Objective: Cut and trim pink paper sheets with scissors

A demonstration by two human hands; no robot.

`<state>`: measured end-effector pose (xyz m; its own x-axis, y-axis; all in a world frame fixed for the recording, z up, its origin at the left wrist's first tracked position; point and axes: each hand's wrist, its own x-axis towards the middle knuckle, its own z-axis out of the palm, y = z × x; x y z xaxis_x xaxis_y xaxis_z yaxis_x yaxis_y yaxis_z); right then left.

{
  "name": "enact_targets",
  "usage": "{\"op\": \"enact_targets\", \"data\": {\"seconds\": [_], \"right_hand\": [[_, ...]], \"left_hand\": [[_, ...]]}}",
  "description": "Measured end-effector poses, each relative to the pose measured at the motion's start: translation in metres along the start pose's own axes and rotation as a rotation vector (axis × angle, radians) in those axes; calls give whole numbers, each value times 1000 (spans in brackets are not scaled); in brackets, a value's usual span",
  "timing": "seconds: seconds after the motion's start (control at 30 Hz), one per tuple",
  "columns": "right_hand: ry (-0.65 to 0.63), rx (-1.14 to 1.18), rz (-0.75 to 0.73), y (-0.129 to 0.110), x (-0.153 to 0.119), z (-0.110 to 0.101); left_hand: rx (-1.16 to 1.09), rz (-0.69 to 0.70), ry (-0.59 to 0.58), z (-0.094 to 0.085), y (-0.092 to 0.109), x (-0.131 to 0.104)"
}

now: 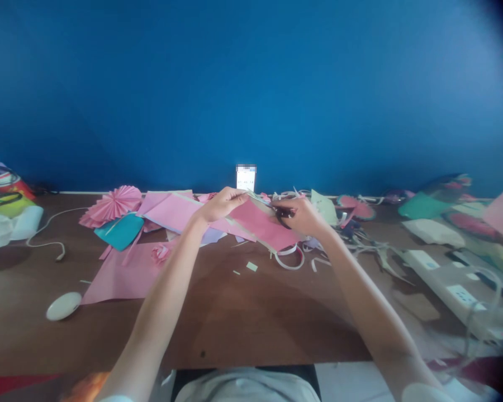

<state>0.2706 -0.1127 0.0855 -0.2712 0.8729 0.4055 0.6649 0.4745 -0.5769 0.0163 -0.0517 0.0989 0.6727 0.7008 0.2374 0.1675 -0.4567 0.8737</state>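
My right hand (305,216) is closed round the black handles of a pair of scissors (284,214). Their blades point left, toward my left hand (223,205), which pinches a small pale piece of paper (255,195) at the blade tips. Whether the blades are apart is too small to make out. Beneath both hands lies a dark pink sheet (272,228) with a pale border. Left of it, partly behind my left wrist, is a lighter pink sheet (171,211). A roll of white tape (290,259) rests below my right hand.
A phone (246,177) stands against the blue wall. On the left are a pleated pink paper fan (116,204), a teal paper piece (121,230), a pink sheet (117,276) and a white oval object (63,306). Paper scraps (252,267) and a power strip (444,279) lie nearby.
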Motion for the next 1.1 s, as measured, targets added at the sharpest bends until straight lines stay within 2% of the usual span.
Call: {"op": "enact_targets", "data": {"seconds": [0.33,0.5,0.77,0.97,1.1], "right_hand": [[-44,5,-7,-4,-1,1],[-41,1,-8,-4,-1,0],[-49,48,-1,-1,1,-1],[-47,9,2,-5,0,0],[-37,3,-2,-10,-1,0]], "left_hand": [[86,10,-52,1,-17,7],[35,14,-31,2,-11,6],[-16,53,73,4,-1,2],[-28,60,93,2,-2,2],[-43,69,79,8,-3,5]]}}
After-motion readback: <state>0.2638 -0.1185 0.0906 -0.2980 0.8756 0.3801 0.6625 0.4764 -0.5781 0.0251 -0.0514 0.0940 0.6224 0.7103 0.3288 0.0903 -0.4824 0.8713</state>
